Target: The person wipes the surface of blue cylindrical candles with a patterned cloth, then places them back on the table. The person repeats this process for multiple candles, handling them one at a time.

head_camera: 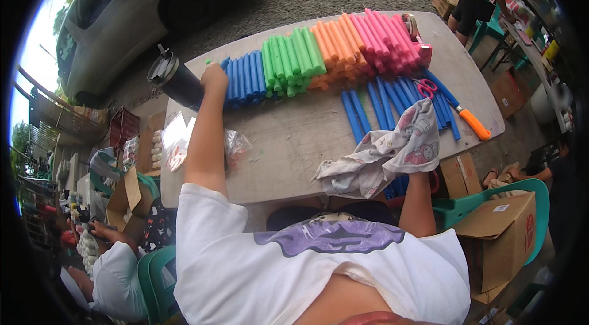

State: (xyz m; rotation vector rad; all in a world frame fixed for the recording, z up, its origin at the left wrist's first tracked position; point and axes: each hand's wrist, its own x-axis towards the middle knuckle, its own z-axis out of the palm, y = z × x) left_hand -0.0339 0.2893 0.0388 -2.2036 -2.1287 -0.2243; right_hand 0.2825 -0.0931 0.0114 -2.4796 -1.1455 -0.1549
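Observation:
My left hand (214, 77) is at the left end of a row of blue candles (244, 77), against the outermost one; its fingers are mostly hidden. Green candles (291, 55), orange candles (339, 39) and pink candles (384, 35) continue the stacked row to the right. A pale printed cloth (384, 159) covers my right hand, which holds it up near the table's front edge, so the fingers do not show. Loose blue candles (379, 106) lie just beyond the cloth. Pink-handled scissors (426, 88) and a knife with an orange handle (474, 124) rest beside them.
A dark tumbler (177, 78) with a straw stands on the table (285, 154), left of my left hand. Clear plastic bags (237, 144) lie nearby. A tape dispenser (421, 46) sits behind the pink candles. Cardboard boxes (499, 228) and people flank the table.

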